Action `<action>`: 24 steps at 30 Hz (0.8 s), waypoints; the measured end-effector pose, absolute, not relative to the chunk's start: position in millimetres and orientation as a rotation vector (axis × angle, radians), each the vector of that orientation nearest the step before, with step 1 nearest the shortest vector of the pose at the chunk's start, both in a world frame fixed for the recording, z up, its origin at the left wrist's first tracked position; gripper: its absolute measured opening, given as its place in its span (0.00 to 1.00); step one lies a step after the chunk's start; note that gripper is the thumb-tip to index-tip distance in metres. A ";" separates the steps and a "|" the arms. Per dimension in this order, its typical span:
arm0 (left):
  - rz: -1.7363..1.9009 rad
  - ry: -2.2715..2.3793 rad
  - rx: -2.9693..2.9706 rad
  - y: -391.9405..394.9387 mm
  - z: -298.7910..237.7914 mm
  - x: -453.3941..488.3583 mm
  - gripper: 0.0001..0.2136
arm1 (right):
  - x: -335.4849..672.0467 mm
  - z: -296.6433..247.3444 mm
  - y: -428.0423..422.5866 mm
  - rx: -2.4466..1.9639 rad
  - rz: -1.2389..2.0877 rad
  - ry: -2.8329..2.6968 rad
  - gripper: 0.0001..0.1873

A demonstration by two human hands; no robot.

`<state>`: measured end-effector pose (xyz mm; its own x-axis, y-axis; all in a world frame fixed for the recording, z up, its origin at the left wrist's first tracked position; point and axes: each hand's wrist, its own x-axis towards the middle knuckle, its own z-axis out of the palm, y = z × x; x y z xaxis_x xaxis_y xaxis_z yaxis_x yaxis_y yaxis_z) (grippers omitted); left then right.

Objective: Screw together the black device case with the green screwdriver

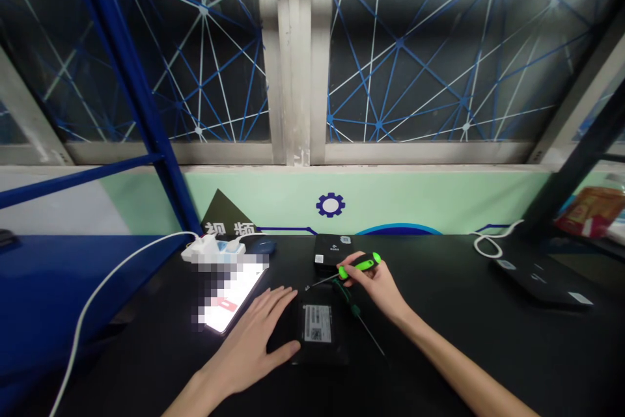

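My left hand (256, 336) lies flat and open on the black table, fingers spread, its thumb touching the left edge of a small black device (319, 332) with a white label. My right hand (374, 280) is closed around the green and black handle of a screwdriver (359, 265), whose thin shaft points left and down toward the device's far edge. A second dark screwdriver (361, 319) lies on the table just right of the device, under my right wrist.
A lit phone (232, 293) lies left of my left hand. Behind it sit a white power strip (212, 249) with a white cable and a dark mouse (261, 246). A black box (334, 251) stands at the back, a flat black device (541, 277) at the right.
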<state>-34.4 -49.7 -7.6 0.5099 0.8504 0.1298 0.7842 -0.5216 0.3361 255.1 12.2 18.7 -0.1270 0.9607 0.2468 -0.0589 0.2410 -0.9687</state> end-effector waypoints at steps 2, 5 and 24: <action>0.419 1.380 2.525 -50.0 -7.0 -34.8 0.33 | 254.7 17.1 12.9 -0.929 1.142 -1.377 0.21; 0.421 1.380 2.514 -50.4 -5.6 -35.2 0.34 | 255.0 17.9 12.9 -0.948 1.145 -1.376 0.21; 0.424 1.492 2.451 -58.3 -13.2 -36.6 0.34 | 259.0 20.7 13.2 -0.975 1.218 -1.295 0.17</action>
